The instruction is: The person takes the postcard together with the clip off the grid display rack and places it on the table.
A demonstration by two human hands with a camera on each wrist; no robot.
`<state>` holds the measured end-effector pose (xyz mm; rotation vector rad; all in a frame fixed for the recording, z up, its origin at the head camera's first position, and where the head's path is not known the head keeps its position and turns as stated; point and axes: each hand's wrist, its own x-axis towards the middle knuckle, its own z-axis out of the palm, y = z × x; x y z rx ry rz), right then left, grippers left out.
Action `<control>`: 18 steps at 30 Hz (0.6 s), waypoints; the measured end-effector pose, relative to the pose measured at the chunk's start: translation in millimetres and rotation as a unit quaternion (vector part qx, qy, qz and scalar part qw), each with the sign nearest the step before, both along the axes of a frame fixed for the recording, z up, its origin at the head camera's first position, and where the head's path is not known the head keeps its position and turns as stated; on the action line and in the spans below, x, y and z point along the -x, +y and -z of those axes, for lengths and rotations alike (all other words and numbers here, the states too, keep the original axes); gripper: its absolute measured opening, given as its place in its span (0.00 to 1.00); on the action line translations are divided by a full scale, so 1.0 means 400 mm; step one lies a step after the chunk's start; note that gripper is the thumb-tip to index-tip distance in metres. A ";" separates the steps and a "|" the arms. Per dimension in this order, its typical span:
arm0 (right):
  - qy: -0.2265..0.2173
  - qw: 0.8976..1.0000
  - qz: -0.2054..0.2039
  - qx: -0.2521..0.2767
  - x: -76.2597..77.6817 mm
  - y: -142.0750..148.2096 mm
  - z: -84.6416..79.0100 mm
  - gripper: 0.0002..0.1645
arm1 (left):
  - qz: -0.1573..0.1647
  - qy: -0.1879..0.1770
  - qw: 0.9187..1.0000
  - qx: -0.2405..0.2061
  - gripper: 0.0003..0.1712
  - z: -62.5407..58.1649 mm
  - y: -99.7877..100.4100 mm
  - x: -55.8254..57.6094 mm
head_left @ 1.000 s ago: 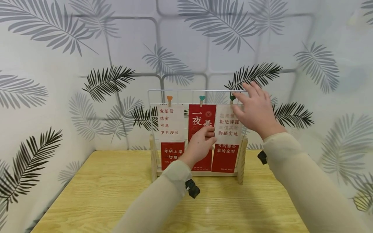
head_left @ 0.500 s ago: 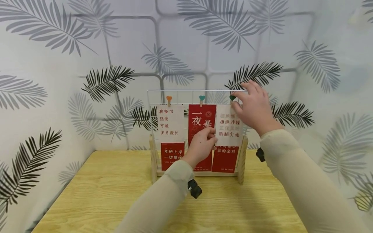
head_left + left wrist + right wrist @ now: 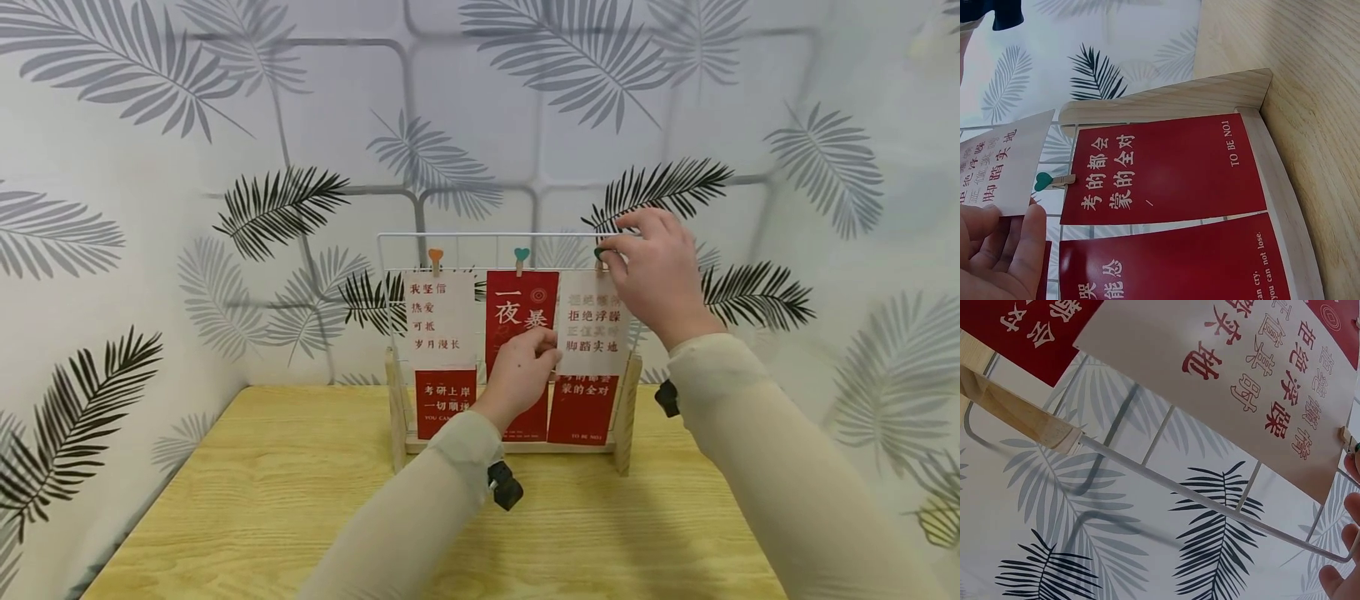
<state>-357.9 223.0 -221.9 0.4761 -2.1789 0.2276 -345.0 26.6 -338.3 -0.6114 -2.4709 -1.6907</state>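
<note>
Before a leafy backdrop (image 3: pixel 480 92), hands (image 3: pixel 521 371) (image 3: pixel 660 271) pinch a white card (image 3: pixel 592 325) (left) and half-hidden green clip (image 3: pixel 599 252) (right).

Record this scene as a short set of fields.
Left hand: pinches the lower edge of the top right white card
Right hand: pinches the dark green heart clip above that card
Other top clips: orange heart clip, teal heart clip
Top left: white card
Top middle: red card
Support: wire grid in a wooden base, on a table
</note>
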 end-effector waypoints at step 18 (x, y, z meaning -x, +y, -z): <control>0.021 0.999 -0.028 0.010 -0.019 0.006 -0.003 0.06 | -0.010 0.022 1.000 -0.008 0.17 0.003 -0.002 0.000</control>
